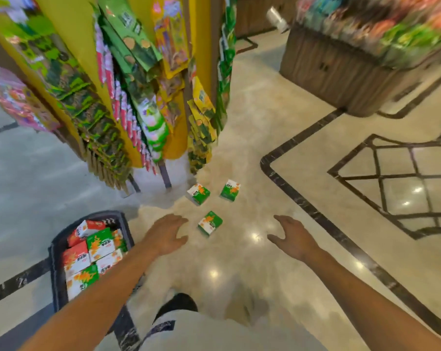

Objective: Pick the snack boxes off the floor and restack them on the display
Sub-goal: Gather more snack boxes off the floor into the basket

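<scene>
Three green-and-white snack boxes lie on the marble floor: the nearest box (210, 222) between my hands, a second box (199, 193) and a third box (230, 190) farther off by the rack's foot. My left hand (167, 235) hovers just left of the nearest box, fingers relaxed, holding nothing. My right hand (289, 236) reaches out to the right of that box, fingers spread and empty. A dark basket (56, 249) at lower left holds several red and green boxes of the same kind.
A tall yellow display rack (128, 97) hung with snack bags stands ahead on the left. A wooden display stand (341, 64) piled with goods is at the upper right. My shoe (178, 304) and leg show at the bottom.
</scene>
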The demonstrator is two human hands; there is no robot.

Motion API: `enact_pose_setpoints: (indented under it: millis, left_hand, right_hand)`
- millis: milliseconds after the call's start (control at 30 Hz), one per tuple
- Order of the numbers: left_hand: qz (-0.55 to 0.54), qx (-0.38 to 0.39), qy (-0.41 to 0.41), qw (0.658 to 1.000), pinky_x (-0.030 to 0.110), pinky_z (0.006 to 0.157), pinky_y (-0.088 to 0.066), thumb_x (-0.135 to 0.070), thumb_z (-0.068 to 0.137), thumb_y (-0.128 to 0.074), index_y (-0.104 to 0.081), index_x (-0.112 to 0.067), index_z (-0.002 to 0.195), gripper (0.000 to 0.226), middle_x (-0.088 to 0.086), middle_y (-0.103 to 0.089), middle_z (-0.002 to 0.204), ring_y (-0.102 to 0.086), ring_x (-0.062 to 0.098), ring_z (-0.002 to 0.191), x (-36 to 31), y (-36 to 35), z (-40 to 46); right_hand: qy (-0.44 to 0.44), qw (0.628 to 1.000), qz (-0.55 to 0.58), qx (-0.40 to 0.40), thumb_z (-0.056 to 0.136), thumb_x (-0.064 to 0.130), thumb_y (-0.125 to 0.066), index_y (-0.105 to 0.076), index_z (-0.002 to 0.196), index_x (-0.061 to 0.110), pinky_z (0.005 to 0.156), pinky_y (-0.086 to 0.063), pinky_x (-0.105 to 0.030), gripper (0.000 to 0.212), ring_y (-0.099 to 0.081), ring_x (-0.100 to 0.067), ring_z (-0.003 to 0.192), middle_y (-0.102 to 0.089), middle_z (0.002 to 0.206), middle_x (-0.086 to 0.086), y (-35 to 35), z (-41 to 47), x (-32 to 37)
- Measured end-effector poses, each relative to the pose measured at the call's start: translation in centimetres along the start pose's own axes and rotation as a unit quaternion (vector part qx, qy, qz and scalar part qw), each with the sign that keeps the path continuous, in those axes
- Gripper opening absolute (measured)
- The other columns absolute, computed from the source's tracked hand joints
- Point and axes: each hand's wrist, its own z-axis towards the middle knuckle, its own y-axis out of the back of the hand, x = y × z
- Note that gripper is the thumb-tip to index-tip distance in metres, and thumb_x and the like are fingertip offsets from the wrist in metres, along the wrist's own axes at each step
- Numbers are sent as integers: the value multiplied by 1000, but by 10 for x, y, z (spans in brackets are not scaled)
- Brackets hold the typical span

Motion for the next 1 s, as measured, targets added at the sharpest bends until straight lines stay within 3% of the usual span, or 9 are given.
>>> enact_pose_setpoints:
  millis: [200,467,700,833,1000]
  left_hand:
    - [60,-2,-37,998,29,117,-21,-50,97,-52,-33,-23,154,66,2,-31,160,-27,22,147,-47,24,56]
    - [48,5,-14,999,30,117,-25,-51,96,-52,-34,-25,153,65,0,-35,158,-29,20,145,-33,32,141]
    - [-10,27,55,998,30,118,-23,-52,96,-52,-33,-26,154,67,-2,-33,159,-29,19,146,-5,49,236]
    - [-23,23,90,995,28,118,-17,-50,97,-50,-30,-25,155,66,-1,-29,161,-24,19,148,10,68,279]
    - [-61,1,162,985,29,117,-21,-49,96,-52,-32,-25,154,66,1,-32,160,-27,21,146,12,83,308]
  right_hand:
    - [-20,1000,6,-15,93,62,-54,-30,155,27,119,-29,-37,75,-29,-23,147,-32,161,-1,27,14,-45]
    - [19,999,5,37,95,57,-56,-29,156,25,120,-24,-36,74,-22,-23,150,-29,162,-1,67,124,-48]
    - [53,994,-52,78,94,55,-59,-31,156,22,117,-26,-31,75,-29,-21,147,-34,160,-2,114,260,-35]
    - [79,989,-68,107,95,54,-58,-29,156,25,117,-26,-34,74,-27,-22,148,-30,162,-1,139,337,-15]
    - [137,972,-98,166,94,55,-58,-28,156,23,119,-26,-38,76,-29,-25,147,-30,162,-2,150,426,3]
